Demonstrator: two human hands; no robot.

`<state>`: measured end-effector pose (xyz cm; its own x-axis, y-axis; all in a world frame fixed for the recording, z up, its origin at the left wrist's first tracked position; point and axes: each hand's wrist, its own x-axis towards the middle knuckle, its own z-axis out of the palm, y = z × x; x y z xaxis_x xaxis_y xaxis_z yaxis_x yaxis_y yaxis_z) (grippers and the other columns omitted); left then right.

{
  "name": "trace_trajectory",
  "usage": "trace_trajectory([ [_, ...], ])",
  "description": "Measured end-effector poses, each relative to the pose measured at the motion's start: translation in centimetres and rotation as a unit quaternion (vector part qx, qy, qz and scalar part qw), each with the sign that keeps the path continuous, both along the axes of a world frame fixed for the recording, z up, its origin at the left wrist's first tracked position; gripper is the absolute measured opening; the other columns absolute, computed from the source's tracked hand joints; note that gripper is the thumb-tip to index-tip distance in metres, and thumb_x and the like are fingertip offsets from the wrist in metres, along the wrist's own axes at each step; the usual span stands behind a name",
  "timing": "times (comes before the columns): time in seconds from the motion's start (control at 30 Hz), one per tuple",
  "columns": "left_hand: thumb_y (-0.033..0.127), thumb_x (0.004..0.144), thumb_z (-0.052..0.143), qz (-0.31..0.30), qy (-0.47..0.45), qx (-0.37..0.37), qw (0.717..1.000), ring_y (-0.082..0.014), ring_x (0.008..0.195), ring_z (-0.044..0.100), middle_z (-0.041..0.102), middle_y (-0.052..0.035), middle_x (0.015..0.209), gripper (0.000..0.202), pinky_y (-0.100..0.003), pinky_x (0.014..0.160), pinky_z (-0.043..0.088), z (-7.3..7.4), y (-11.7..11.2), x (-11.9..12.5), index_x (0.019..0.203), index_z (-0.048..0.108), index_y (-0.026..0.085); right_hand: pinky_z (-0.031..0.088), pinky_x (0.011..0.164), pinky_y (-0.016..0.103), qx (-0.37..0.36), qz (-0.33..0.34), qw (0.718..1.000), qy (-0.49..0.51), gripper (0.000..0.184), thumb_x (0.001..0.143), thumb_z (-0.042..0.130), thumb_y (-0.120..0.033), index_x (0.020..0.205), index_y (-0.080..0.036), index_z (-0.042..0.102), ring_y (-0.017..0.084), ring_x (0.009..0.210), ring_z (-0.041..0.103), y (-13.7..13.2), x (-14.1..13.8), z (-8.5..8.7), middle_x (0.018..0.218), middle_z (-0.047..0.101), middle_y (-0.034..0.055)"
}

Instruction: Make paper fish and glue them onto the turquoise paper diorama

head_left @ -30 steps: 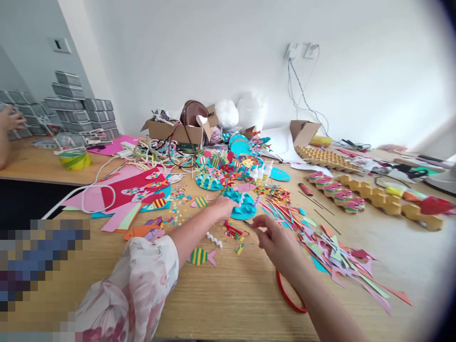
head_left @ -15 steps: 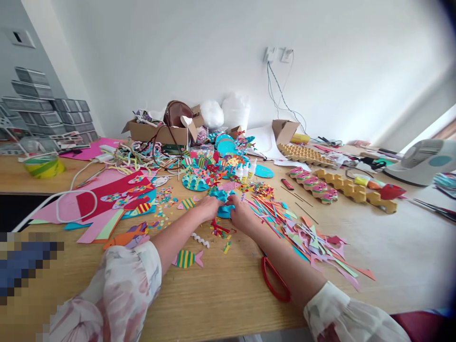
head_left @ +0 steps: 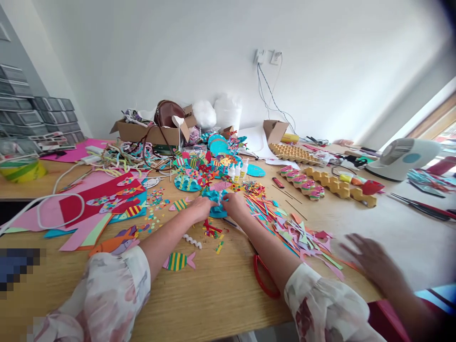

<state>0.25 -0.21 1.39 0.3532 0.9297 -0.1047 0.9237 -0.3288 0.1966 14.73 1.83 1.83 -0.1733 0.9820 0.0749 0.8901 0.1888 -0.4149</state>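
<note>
At the middle of the table a blue wavy paper piece (head_left: 216,212) stands between my two hands. My left hand (head_left: 204,209) is closed at its left edge, fingers pinching it. From the right side my right hand (head_left: 234,205) pinches it too, with fingertips bent together. Each hand partly covers the piece. Just behind it lies a pink paper fish (head_left: 220,185). Red paper scraps (head_left: 213,228) lie in front of it. A green-and-yellow striped paper fish (head_left: 177,261) is nearer the table edge. Red-handled scissors (head_left: 264,280) rest partly under my right forearm.
Another person's hand (head_left: 374,261) reaches over the table at right. Glue bottles (head_left: 238,172) stand behind my hands. Coloured paper strips (head_left: 302,232) spread to the right, near yellow egg-carton strips (head_left: 329,183). A cardboard box (head_left: 149,133) and a white fan (head_left: 402,159) stand farther back.
Another person's hand has come in at the right. The view has turned slightly right. My two hands stay at the blue wavy paper piece.
</note>
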Motion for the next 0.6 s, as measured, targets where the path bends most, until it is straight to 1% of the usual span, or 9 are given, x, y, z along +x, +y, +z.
trace_trajectory([
  [0.1,0.010,0.081,0.040,0.000,0.018,0.008,1.000,-0.0239,0.101,0.055,0.063,-0.0072,0.104,0.048,-0.032,0.085,0.042,-0.1,0.0,0.0,0.122,0.053,0.032,0.041,0.060,0.021,-0.022,-0.010,1.000,0.007,0.023,0.075,0.052,-0.021,0.089,-0.015,0.069,0.016,0.070,0.062,0.7,-0.3,-0.1,0.066,0.068,0.0048],
  [0.2,0.011,0.081,0.039,-0.005,0.028,0.014,0.999,-0.0247,0.100,0.056,0.063,-0.0078,0.103,0.048,-0.032,0.082,0.043,-0.2,0.1,0.0,0.121,0.054,0.032,0.040,0.056,0.020,-0.036,-0.015,0.999,0.016,0.022,0.074,0.052,-0.021,0.089,-0.015,0.068,0.015,0.064,0.062,1.2,-0.5,-0.5,0.060,0.067,0.0032],
  [0.37,0.010,0.081,0.036,-0.005,0.035,0.017,0.999,-0.0258,0.099,0.056,0.063,-0.0101,0.104,0.049,-0.032,0.081,0.043,-0.4,0.3,0.1,0.123,0.053,0.030,0.041,0.054,0.020,-0.046,-0.015,0.999,0.018,0.021,0.073,0.053,-0.018,0.088,-0.015,0.068,0.014,0.062,0.062,1.7,-0.7,-1.0,0.063,0.068,0.0030],
  [0.47,0.009,0.080,0.037,0.000,0.039,0.015,0.999,-0.0248,0.099,0.056,0.063,-0.0090,0.104,0.052,-0.031,0.080,0.043,-0.4,0.4,0.1,0.126,0.049,0.030,0.041,0.055,0.020,-0.044,-0.014,0.999,0.011,0.021,0.072,0.054,-0.018,0.086,-0.015,0.069,0.015,0.065,0.062,1.5,-0.7,-0.9,0.068,0.069,0.0047],
  [0.6,0.006,0.077,0.039,0.003,0.047,0.009,0.999,-0.0240,0.101,0.056,0.064,-0.0078,0.106,0.057,-0.030,0.080,0.044,0.0,0.3,0.2,0.127,0.047,0.033,0.041,0.056,0.020,-0.043,-0.006,0.999,0.000,0.021,0.073,0.054,-0.021,0.085,-0.015,0.069,0.016,0.068,0.063,1.0,-0.5,-0.6,0.069,0.070,0.0053],
])
